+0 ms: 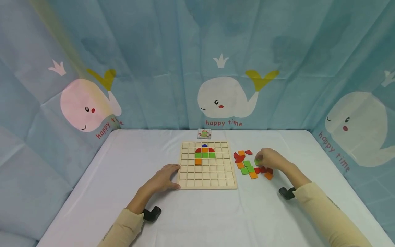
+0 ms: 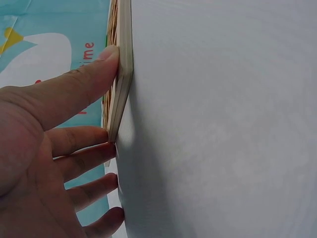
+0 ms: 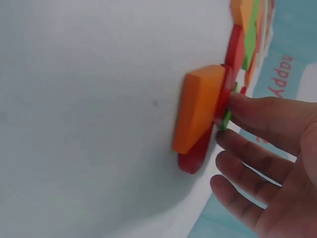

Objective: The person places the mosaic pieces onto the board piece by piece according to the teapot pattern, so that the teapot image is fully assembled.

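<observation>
Left hand (image 1: pixel 163 177) spreads against board (image 1: pixel 190 174) — right hand (image 1: pixel 270 159) pinches tile (image 1: pixel 257 162).

On the blue curtain (image 1: pixel 148 51), red lettering (image 1: pixel 224 122) under the middle whale (image 1: pixel 226 97) reads "happy time"; the same words slant beneath the left whale (image 1: pixel 78 103), where a fold breaks "time", and beneath the right whale (image 1: pixel 364 127). The left wrist view shows the ending "me", the right wrist view "happy", both turned sideways. Small print on the left sleeve (image 1: pixel 123 223) and right sleeve (image 1: pixel 324 212) is illegible
</observation>
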The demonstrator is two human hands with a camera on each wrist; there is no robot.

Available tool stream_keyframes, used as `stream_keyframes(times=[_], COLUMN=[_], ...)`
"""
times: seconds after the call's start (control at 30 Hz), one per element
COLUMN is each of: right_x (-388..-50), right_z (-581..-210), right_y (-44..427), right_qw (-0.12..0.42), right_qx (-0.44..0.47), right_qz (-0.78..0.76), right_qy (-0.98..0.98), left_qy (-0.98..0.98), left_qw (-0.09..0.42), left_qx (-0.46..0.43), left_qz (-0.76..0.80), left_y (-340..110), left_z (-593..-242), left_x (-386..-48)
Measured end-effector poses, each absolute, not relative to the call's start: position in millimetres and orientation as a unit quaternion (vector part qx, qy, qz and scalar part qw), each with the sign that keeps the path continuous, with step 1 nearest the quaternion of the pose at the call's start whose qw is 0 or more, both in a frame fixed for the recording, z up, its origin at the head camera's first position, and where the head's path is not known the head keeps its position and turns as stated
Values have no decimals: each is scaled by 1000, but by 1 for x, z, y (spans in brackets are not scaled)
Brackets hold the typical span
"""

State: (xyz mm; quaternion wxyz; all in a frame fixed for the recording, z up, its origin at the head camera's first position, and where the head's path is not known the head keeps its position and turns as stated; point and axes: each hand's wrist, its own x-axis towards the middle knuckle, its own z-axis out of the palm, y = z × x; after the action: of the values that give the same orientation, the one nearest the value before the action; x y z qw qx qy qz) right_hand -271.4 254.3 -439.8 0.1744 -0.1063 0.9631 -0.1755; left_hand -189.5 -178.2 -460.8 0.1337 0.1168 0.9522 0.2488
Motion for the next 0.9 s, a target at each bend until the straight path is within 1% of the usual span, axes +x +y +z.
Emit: stream_keyframes(times=[0.27, 0.53, 0.9], right_x=[-270, -272, -276], right_z=[-444, -435, -423], right_y=[252, 238, 192], right_qw=[150, 116, 73], right_qx=[-122, -135, -228], right_qz=[-155, -153, -175], right_qy=[969, 972, 955], left_qy=[950, 951, 952], left_qw=[135, 132, 131], left_qx=[111, 110, 113], left_qz=[259, 256, 254], left_y=[-177, -177, -178], left_z=[-460, -459, -460], left_x=[-187, -186, -189])
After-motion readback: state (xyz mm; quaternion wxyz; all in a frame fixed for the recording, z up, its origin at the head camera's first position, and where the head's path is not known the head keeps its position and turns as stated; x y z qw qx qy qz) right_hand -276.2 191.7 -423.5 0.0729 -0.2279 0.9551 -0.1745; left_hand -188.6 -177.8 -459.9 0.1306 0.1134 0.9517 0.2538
